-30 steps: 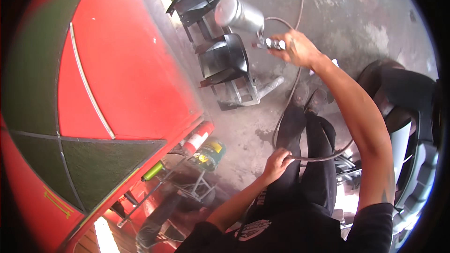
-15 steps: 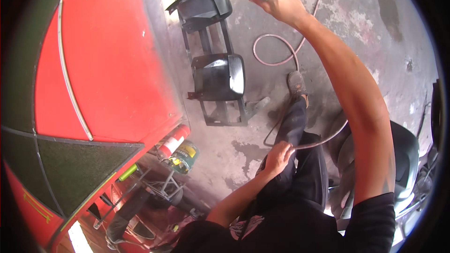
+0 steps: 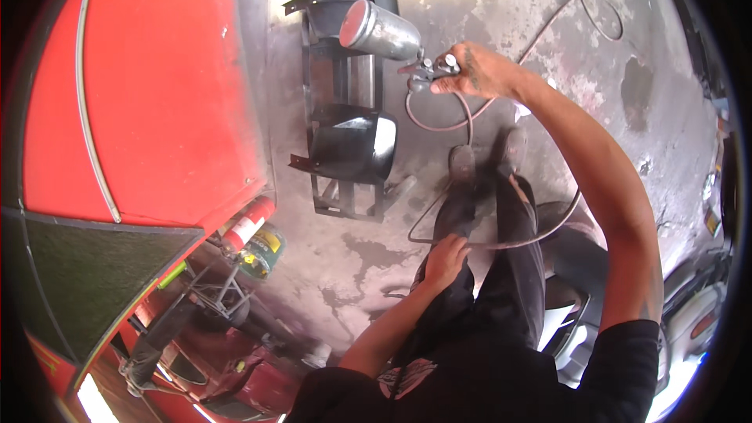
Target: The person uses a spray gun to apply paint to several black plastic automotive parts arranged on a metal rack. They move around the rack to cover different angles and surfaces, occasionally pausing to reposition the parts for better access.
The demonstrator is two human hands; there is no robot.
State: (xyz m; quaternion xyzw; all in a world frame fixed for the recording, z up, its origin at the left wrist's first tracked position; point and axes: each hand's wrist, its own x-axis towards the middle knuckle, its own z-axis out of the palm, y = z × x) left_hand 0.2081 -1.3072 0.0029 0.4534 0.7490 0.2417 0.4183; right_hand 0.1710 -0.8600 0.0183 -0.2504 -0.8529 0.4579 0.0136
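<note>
My right hand [image 3: 478,70], at the far side, is wrapped round the handle of a spray gun [image 3: 385,33] with a metal cup. The cup is tilted and points left, over the far one of two glossy black curved panels [image 3: 317,19]. The near black panel [image 3: 348,149] lies on the same dark metal frame [image 3: 345,210], below and left of the gun. Close to my thighs, my left hand [image 3: 445,260] is closed round a pinkish air hose [image 3: 540,240]. The hose bends up on my right and passes behind my right arm.
A large red panel [image 3: 157,94] with a dark green section [image 3: 94,274] fills the left side. Under its edge are a red and white can [image 3: 249,223] and a green tin [image 3: 262,252]. Hose coils [image 3: 599,4] lie on the stained concrete floor. Motorcycle-like parts [image 3: 693,321] stand at right.
My right hand has drawn nearer, bringing the spray gun's whole cup into view. My second foot now shows beside the first. The left hand keeps its hold on the hose.
</note>
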